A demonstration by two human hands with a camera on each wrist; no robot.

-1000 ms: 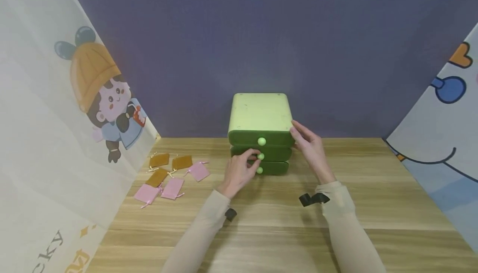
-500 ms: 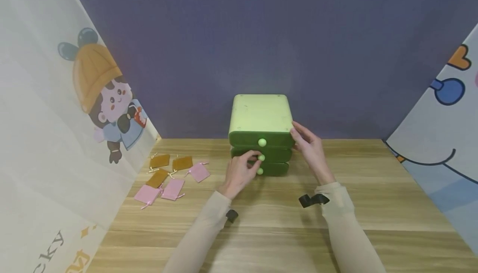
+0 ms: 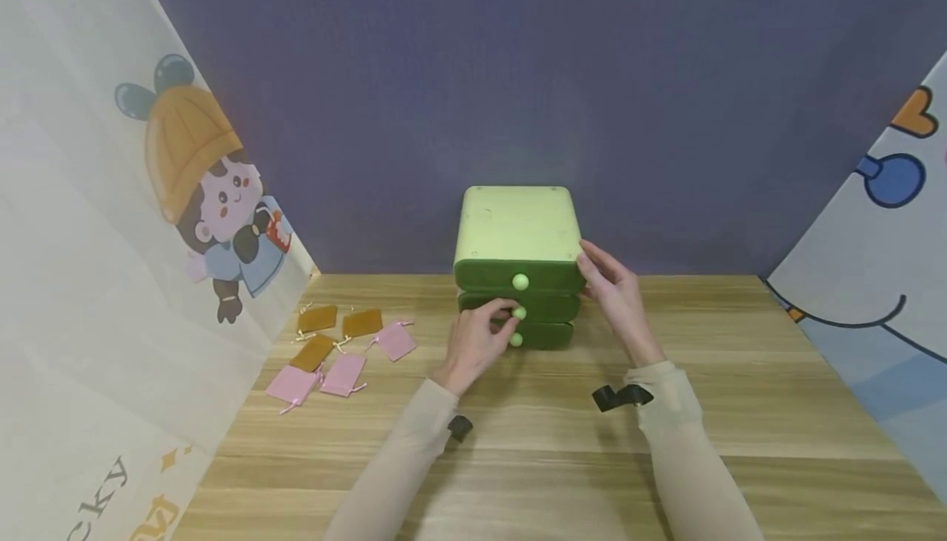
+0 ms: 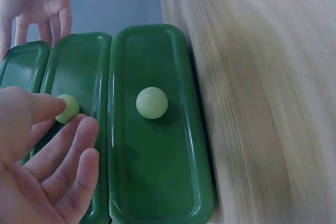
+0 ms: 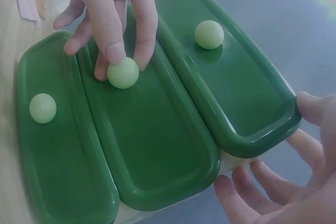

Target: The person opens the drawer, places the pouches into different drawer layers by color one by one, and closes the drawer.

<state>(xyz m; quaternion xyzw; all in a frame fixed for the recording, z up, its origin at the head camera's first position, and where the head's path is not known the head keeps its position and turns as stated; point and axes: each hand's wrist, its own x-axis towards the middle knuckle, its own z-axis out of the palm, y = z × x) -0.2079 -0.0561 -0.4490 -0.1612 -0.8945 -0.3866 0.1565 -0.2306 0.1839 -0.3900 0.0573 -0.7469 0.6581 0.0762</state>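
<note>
Left fingers (image 5: 146, 38) pinching partly hidden middle knob (image 5: 125, 76), right fingers (image 5: 231, 202) apart against cabinet (image 3: 518, 222), sleeves (image 3: 395, 471) cut off

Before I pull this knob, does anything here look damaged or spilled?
Nothing looks spilled or broken. Only a small dark mark on top of the cabinet looks odd against its pale surface; scratch or dirt, I can't tell.

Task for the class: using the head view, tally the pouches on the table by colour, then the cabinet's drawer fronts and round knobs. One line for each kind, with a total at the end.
Brown-orange pouches: 3
Pink pouches: 3
Green drawer fronts: 3
Pale green knobs: 3
Total: 12
</note>
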